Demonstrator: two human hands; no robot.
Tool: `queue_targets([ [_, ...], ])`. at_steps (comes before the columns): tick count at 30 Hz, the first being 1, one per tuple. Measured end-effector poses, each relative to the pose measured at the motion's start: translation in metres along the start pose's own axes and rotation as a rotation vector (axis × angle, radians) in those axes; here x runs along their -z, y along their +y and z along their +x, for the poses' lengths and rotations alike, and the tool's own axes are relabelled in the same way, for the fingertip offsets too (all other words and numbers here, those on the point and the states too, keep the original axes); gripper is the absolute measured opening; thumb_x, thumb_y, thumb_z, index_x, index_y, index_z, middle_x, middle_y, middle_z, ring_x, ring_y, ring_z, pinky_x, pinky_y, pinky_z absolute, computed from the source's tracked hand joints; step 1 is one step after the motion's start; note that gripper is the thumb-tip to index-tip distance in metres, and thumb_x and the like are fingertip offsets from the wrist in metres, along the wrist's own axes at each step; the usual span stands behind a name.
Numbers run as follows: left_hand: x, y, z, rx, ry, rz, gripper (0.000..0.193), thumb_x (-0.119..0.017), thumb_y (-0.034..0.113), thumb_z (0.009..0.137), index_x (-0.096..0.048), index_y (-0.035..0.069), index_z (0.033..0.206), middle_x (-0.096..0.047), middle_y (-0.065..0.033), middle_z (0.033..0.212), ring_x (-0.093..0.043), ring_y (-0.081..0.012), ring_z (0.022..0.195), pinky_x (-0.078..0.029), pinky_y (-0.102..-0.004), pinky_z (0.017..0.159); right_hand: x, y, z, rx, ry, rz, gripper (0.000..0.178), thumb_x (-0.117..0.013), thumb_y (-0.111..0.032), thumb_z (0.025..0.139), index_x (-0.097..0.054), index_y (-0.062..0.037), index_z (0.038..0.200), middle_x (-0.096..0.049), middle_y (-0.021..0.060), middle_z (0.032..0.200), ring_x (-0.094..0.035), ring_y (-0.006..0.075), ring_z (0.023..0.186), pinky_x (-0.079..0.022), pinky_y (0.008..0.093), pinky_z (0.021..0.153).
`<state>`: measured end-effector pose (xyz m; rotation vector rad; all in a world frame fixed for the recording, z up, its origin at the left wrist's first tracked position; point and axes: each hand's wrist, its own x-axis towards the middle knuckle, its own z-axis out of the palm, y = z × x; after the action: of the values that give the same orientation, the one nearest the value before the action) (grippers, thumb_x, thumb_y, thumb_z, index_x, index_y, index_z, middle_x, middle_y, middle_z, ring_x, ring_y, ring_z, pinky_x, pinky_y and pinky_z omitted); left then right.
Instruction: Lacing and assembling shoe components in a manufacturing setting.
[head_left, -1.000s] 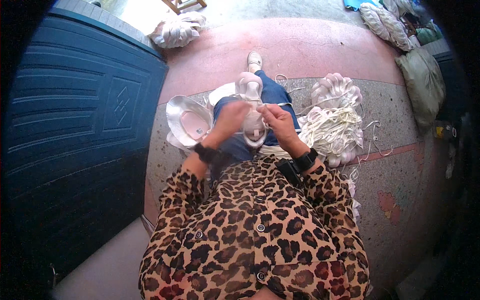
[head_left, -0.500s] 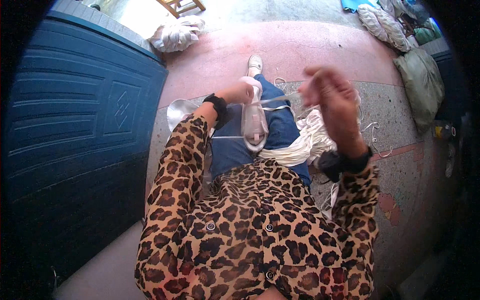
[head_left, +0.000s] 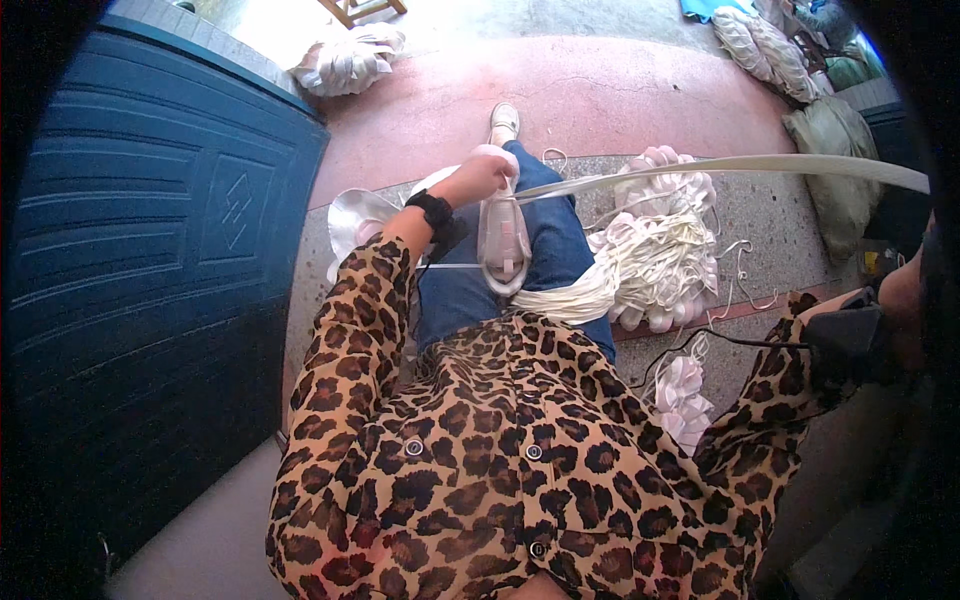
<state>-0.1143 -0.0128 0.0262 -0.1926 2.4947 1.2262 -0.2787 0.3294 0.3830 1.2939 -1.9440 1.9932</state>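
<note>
A pale pink and white shoe upper lies lengthwise on my lap, over the blue jeans. My left hand is closed on its far end. From there a flat white shoelace stretches taut to the far right of the view. My right hand is out at that side, near the lace's end, its fingers mostly lost in the dark rim. A bunch of loose white laces hangs over my right thigh. Another white upper rests to the left of my knee.
A pile of uppers and laces sits on the floor at the right, with a smaller bundle nearer me. The blue door stands left. A wrapped bundle and a greenish sack lie farther off.
My right hand has swung from above the pile out to the far right, drawing the lace out long and straight. My left hand has stayed at the upper's far end.
</note>
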Motion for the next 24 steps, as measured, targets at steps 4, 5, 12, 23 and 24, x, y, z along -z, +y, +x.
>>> queue_targets([
  [4,-0.015,-0.013,0.016,-0.11,0.026,0.302,0.031,-0.06,0.009,0.08,-0.069,0.006,0.11,-0.07,-0.0193,0.101,-0.068,-0.0329,0.093,-0.053,-0.0411,0.081,0.03,0.007,0.007,-0.043,0.047,-0.106,0.026,-0.049,-0.016,0.102,-0.06,0.0018,0.118,-0.064,0.0097,0.09,-0.062,0.0174,0.083,-0.051,0.0314,0.081],
  [5,-0.018,-0.013,0.018,-0.123,0.037,0.37,0.03,-0.061,0.008,0.08,-0.069,0.006,0.108,-0.07,-0.0195,0.099,-0.068,-0.0337,0.093,-0.053,-0.0418,0.081,0.039,0.008,0.005,-0.053,0.064,-0.126,0.026,-0.05,-0.016,0.102,-0.061,0.0018,0.117,-0.064,0.0097,0.09,-0.062,0.0174,0.083,-0.051,0.0314,0.081],
  [12,-0.032,0.008,0.009,-0.246,0.044,0.742,0.012,-0.059,0.008,0.082,-0.066,0.003,0.09,-0.069,-0.0201,0.085,-0.07,-0.0362,0.085,-0.055,-0.045,0.073,0.099,0.032,0.004,-0.168,0.154,-0.22,0.025,-0.05,-0.015,0.101,-0.061,0.0018,0.116,-0.063,0.0094,0.09,-0.061,0.0173,0.082,-0.051,0.0312,0.08],
  [23,-0.028,0.014,0.039,-0.073,-0.059,0.597,0.017,-0.059,0.006,0.078,-0.07,-0.001,0.088,-0.07,-0.0234,0.09,-0.069,-0.0394,0.088,-0.056,-0.0457,0.077,0.206,0.053,-0.006,-0.296,0.3,-0.32,0.023,-0.052,-0.014,0.101,-0.062,0.0017,0.114,-0.063,0.009,0.09,-0.061,0.0171,0.081,-0.051,0.0308,0.079],
  [24,-0.024,0.016,0.048,-0.045,-0.095,0.594,0.02,-0.059,0.006,0.077,-0.071,-0.002,0.091,-0.07,-0.0241,0.093,-0.069,-0.0403,0.09,-0.055,-0.0459,0.079,0.213,0.056,-0.007,-0.308,0.313,-0.325,0.023,-0.052,-0.014,0.1,-0.062,0.0017,0.114,-0.063,0.0089,0.09,-0.061,0.0171,0.081,-0.051,0.0308,0.079],
])
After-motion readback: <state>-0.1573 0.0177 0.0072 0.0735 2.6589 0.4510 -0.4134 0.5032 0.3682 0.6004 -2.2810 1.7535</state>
